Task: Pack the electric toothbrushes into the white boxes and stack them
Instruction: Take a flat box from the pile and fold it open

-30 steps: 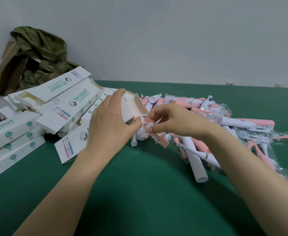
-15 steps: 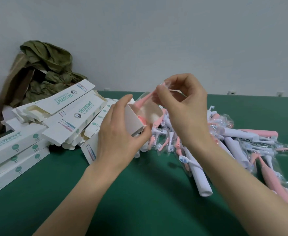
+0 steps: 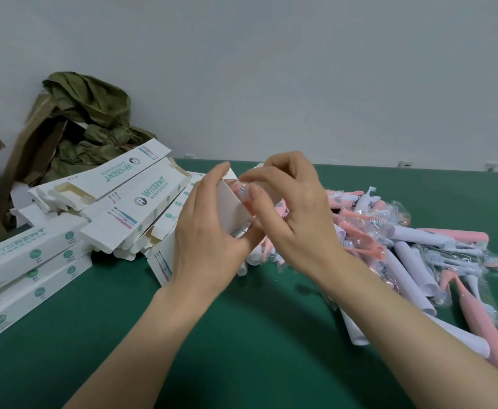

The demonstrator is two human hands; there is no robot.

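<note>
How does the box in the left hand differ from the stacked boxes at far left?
The held box is tilted up, gripped by the left hand; the stacked boxes lie flat, untouched. The held box's end is open, the right hand pinching a pink toothbrush at it; the stacked boxes look closed. Both are white cardboard.

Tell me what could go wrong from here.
The wrapped pink toothbrush that the right hand pinches is only at the mouth of the white box; its loose plastic could snag on the edge. The left hand grips the box near that open end, so squeezing might narrow the opening.
</note>
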